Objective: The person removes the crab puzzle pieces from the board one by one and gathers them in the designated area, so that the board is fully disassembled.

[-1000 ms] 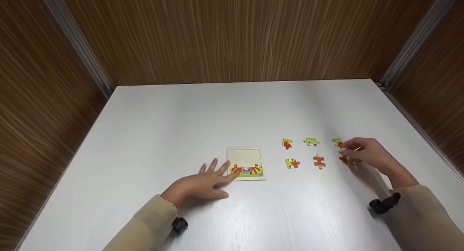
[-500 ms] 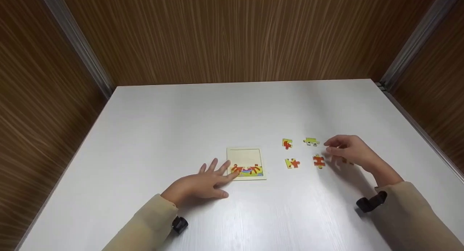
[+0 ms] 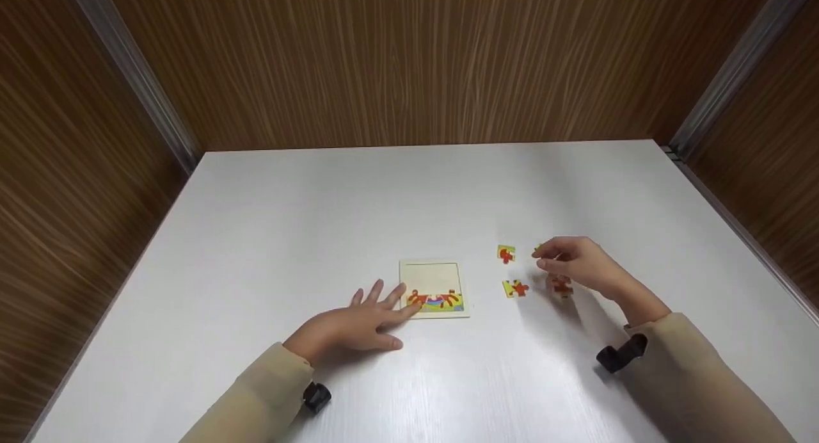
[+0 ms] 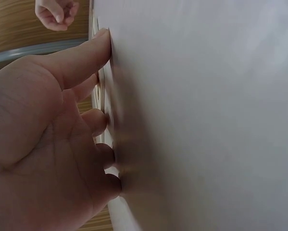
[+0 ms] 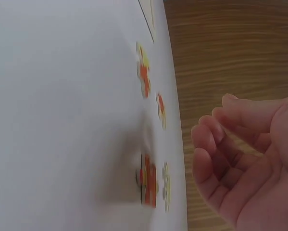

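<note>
My left hand (image 3: 361, 324) lies with spread fingers at the left edge of a small square puzzle board (image 3: 432, 273), a fingertip over its picture. Red, yellow and blue pieces fill the board's near strip; its upper part is bare. Loosely curled, my right hand (image 3: 579, 264) hovers over the loose puzzle pieces, and nothing shows between its thumb and fingers (image 5: 204, 139). Beneath it lie a red jigsaw piece (image 3: 561, 287) and a yellow piece (image 5: 167, 186), mostly covered in the head view. To their left are two red-and-yellow jigsaw pieces, one farther (image 3: 506, 253), one nearer (image 3: 514, 289).
The white table (image 3: 358, 200) is bounded by a wood-grain panel (image 3: 409, 65) at the back and similar panels at both sides. A black wrist device (image 3: 620, 354) sits at the right sleeve, another (image 3: 316, 397) at the left sleeve.
My right hand has travelled left, from the rightmost pieces to above the middle ones; it now covers most of the yellow piece. The left hand and the board stay put.
</note>
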A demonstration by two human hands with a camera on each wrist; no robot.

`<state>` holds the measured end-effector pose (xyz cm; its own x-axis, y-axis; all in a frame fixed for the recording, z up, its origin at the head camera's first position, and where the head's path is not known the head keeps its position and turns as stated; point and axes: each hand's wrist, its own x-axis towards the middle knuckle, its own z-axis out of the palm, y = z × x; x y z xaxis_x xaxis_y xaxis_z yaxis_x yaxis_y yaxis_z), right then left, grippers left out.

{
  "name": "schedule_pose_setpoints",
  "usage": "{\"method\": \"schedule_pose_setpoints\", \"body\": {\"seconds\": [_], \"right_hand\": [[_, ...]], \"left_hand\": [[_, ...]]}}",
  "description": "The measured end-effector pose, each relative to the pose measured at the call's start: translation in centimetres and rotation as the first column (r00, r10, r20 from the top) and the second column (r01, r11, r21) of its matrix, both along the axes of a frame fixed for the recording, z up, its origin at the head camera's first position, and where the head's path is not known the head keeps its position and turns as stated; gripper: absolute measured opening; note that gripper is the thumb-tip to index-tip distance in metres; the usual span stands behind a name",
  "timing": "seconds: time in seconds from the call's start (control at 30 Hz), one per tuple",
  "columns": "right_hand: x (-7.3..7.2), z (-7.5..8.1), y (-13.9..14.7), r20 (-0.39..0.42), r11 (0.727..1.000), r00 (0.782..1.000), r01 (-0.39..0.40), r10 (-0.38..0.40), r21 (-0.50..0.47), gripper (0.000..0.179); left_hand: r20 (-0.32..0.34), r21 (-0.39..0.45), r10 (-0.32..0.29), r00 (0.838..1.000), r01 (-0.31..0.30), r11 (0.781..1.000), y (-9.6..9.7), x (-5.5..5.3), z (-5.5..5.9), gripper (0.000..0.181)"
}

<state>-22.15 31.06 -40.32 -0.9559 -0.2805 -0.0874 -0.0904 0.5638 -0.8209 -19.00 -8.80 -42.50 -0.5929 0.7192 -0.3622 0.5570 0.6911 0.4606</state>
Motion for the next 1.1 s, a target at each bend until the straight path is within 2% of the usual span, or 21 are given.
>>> {"method": "schedule_pose_setpoints", "body": {"seconds": [0.27, 0.6, 0.8, 1.1], "right_hand": [[-0.6, -0.4, -3.5, -0.065, 0.999, 0.997, -0.046, 0.046, 0.011, 0.025], [-1.3, -0.4, -8.4, -0.052, 0.994, 0.992, -0.113, 0.112, -0.012, 0.024], [-1.5, -0.2, -10.2, -0.069, 0.987, 0.985, -0.158, 0.156, -0.033, 0.023], [-1.5, -0.4, -11.9, -0.064, 0.979, 0.982, -0.185, 0.180, -0.080, 0.024]], "left_hand": [[-0.016, 0.006, -0.009, 1.000, 0.009, 1.000, 0.0, 0.0, -0.1, 0.066], [-0.027, 0.014, -0.001, 1.000, 0.002, 1.000, -0.2, 0.0, -0.4, 0.066], [-0.028, 0.003, 0.005, 1.000, -0.005, 1.000, -0.1, 0.0, -0.3, 0.066], [-0.030, 0.005, -0.001, 1.000, 0.001, 1.000, -0.2, 0.0, -0.3, 0.066]]}}
